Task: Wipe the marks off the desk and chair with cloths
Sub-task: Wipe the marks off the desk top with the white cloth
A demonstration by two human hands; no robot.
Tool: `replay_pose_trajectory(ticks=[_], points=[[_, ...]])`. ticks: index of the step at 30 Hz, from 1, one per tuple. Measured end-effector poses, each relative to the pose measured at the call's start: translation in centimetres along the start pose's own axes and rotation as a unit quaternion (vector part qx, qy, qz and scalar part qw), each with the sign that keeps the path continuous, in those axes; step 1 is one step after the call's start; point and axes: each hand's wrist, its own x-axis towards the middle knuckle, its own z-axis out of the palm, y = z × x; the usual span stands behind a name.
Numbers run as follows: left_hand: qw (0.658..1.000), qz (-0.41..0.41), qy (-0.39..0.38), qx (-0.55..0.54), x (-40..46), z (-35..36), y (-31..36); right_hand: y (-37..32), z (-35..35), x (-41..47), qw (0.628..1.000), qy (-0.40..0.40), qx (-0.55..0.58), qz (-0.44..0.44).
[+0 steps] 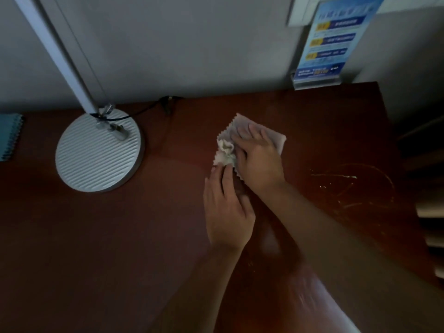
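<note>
Right hand [258, 162] flattens crumpled cloth [225, 150] (zigzag-edged) on glossy desk [120, 236].

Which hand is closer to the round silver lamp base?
The left hand. It sits to the right of the lamp base, touching the near edge of the cloth. The right hand lies flat on the cloth, farther to the right.

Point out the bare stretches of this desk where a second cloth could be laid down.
Widest free patch: the near left desk, bordered by the lamp base behind and the left hand to the right. A smaller strip lies between the lamp base and the cloth. The right side carries the marks. Crowded: the middle, where both hands meet on the cloth, right hand flat on it.
</note>
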Motion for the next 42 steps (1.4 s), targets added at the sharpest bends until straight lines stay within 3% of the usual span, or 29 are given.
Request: replay_pose_trajectory(ticks=[6,11,14,17,20,23,26,28,31,34,38,42], points=[[0.998,0.002,0.044,-0.052,0.1,0.0,-0.5,1.3,-1.2,-6.4,0.999,-0.019,0.027,-0.027],[0.999,0.046,0.021,0.013,-0.7,0.2,-0.2,9.9,-6.1,-7.9,0.99,0.061,-0.013,0.127],[0.999,0.05,0.006,0.011,-0.7,0.5,0.9,7.6,-4.9,-9.4,0.981,0.058,-0.023,0.182],[0.999,0.045,-0.008,-0.009,-0.6,0.8,1.8,1.5,-1.7,-13.8,0.998,0.022,-0.023,0.055],[0.996,0.083,-0.016,0.001,-1.4,1.3,2.0,3.1,-2.6,-15.3,0.999,0.011,-0.036,-0.016],[0.994,0.098,-0.042,0.026,-3.1,2.5,4.2,10.0,-6.5,-13.5,0.98,0.007,-0.09,0.177],[0.992,0.098,-0.063,0.056,-4.2,4.0,6.8,14.3,-9.2,-12.4,0.964,0.095,-0.078,0.236],[0.993,0.079,-0.063,0.066,-4.2,4.5,7.3,12.1,-8.5,-13.4,0.967,0.108,-0.069,0.221],[0.992,0.079,-0.063,0.081,-4.1,4.6,7.2,6.4,-5.1,-18.3,0.989,0.084,-0.062,0.108],[0.992,0.081,-0.063,0.077,-4.2,4.7,7.1,7.7,-5.7,-19.9,0.995,0.059,-0.069,0.026],[0.99,0.081,-0.063,0.095,-4.4,4.9,7.3,15.6,-10.2,-15.2,0.97,0.058,-0.107,0.209],[0.99,0.083,-0.057,0.1,-4.4,5.0,7.6,14.9,-9.5,-15.0,0.963,0.1,-0.135,0.21]])
